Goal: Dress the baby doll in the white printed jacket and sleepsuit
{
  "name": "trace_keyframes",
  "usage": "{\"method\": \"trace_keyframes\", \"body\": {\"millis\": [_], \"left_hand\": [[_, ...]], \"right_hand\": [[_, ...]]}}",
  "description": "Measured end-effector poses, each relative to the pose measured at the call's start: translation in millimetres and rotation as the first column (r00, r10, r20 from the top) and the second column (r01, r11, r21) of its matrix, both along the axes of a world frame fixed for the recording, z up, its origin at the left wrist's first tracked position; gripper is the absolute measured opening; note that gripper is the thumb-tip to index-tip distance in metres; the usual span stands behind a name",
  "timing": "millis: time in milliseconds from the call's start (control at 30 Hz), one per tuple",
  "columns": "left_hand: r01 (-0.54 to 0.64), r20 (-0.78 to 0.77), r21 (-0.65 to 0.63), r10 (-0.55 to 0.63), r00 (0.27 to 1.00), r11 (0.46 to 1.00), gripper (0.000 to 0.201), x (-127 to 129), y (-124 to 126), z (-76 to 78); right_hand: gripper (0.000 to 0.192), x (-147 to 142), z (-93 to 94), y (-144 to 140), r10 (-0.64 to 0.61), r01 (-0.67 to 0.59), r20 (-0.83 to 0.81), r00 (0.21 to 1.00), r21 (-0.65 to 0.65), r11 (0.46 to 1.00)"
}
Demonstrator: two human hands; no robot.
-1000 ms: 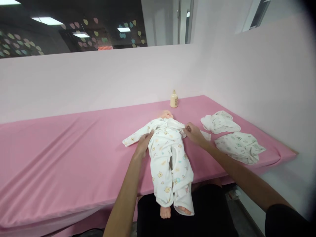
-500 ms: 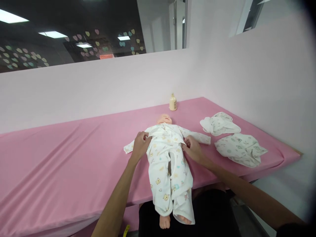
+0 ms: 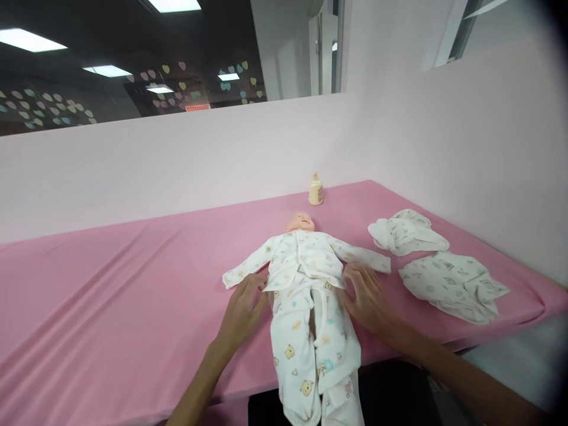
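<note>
My left hand [image 3: 243, 310] lies flat, fingers spread and holding nothing, at one side of the doll [image 3: 310, 296], its fingertips touching the hem of the doll's printed top. My right hand [image 3: 364, 296] lies the same way at the doll's other side, open, palm down, gripping nothing, fingertips at the hem. The doll rests on its back between the two hands on the pink table cover [image 3: 110, 296]. Its long axis runs straight away from me: head far, legs near and hanging over the table's front edge. Both hands sit level with the doll's waist, about equally near it. The doll's sleeves spread outward beyond each hand. Beyond the doll's head, near the wall, stands a small cream bottle [image 3: 316, 191]. To the doll's right, well apart from it, lie two loose printed baby garments [image 3: 448, 278], one behind the other.
</note>
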State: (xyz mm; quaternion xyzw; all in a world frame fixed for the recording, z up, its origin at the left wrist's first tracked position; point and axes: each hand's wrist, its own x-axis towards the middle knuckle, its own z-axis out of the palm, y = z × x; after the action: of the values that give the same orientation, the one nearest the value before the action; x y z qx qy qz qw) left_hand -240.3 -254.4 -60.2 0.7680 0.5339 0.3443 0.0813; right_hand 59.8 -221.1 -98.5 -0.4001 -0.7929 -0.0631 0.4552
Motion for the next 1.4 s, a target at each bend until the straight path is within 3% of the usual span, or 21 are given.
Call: {"method": "trace_keyframes", "body": {"millis": [100, 167, 233, 300, 367, 467, 533, 600, 733, 800, 867, 1000, 1133, 1233, 1400], "left_hand": [[-0.047, -0.061, 0.066, 0.051, 0.997, 0.997, 0.002, 15.4, 3.6, 6.9], [-0.057, -0.129, 0.121, 0.072, 0.989, 0.991, 0.006, 26.3, 9.7, 15.0], [-0.039, -0.176, 0.228, 0.080, 0.981, 0.973, 0.009, 34.2, 13.7, 22.7], [0.010, -0.225, 0.377, 0.081, 0.971, 0.926, 0.011, 38.7, 11.4, 27.7], [0.123, -0.361, 0.471, 0.064, 0.930, 0.873, 0.011, 41.7, 1.9, 29.0], [0.287, -0.601, 0.424, 0.029, 0.799, 0.859, 0.016, 46.5, -17.6, 26.3], [0.309, -0.651, 0.376, 0.012, 0.759, 0.873, 0.019, 49.2, -26.7, 24.4], [0.307, -0.631, 0.356, -0.015, 0.776, 0.883, 0.018, 49.2, -30.0, 24.8], [0.275, -0.441, 0.216, -0.158, 0.883, 0.937, 0.021, 34.9, -28.0, 29.4], [0.168, -0.296, 0.106, -0.130, 0.946, 0.980, 0.030, 23.8, -27.0, 28.3], [0.025, -0.177, -0.008, -0.026, 0.984, 1.000, 0.033, 15.6, -26.2, 22.5], [-0.140, -0.077, -0.155, 0.129, 0.989, 0.978, 0.029, 15.1, -22.5, 1.6], [-0.187, -0.162, -0.134, 0.164, 0.973, 0.973, 0.043, 21.3, -17.7, -15.4], [-0.203, -0.142, -0.124, 0.185, 0.972, 0.971, 0.055, 23.0, -15.0, -17.6], [-0.263, 0.042, -0.225, 0.279, 0.959, 0.938, 0.026, 28.1, -12.8, -10.4]], "right_hand": [[0.012, -16.4, 22.2, 12.7, -0.017, 0.019, 0.031, 0.999, -0.043, 0.999], [0.013, -28.5, 39.9, 21.3, -0.008, 0.007, -0.007, 1.000, -0.122, 0.992], [0.023, -37.8, 53.8, 24.5, -0.001, -0.016, -0.094, 0.996, -0.179, 0.984], [0.024, -42.3, 59.8, 19.8, 0.056, -0.069, -0.088, 0.995, -0.152, 0.986], [0.022, -41.9, 57.0, 8.6, 0.158, -0.153, 0.087, 0.984, -0.062, 0.986], [0.020, -36.0, 43.3, -11.5, 0.240, -0.253, 0.409, 0.880, -0.021, 0.967], [0.020, -31.9, 35.7, -21.8, 0.242, -0.255, 0.496, 0.834, -0.041, 0.966], [0.019, -28.9, 33.6, -27.7, 0.246, -0.251, 0.503, 0.829, -0.059, 0.966], [0.015, -23.4, 41.2, -26.9, 0.328, -0.287, 0.331, 0.885, -0.169, 0.943], [0.016, -20.2, 43.9, -21.8, 0.348, -0.306, 0.157, 0.924, -0.243, 0.921], [0.015, -17.7, 42.4, -15.4, 0.314, -0.303, -0.005, 0.950, -0.275, 0.912], [0.016, -18.7, 27.9, -6.4, 0.246, -0.294, -0.188, 0.951, -0.295, 0.909], [0.012, -23.3, 6.8, -7.2, 0.198, -0.285, -0.298, 0.934, -0.284, 0.916], [0.007, -24.1, -7.5, -12.3, 0.138, -0.256, -0.361, 0.922, -0.302, 0.919], [0.011, -21.0, -19.9, -20.8, 0.008, -0.222, -0.483, 0.876, -0.388, 0.895]]}}
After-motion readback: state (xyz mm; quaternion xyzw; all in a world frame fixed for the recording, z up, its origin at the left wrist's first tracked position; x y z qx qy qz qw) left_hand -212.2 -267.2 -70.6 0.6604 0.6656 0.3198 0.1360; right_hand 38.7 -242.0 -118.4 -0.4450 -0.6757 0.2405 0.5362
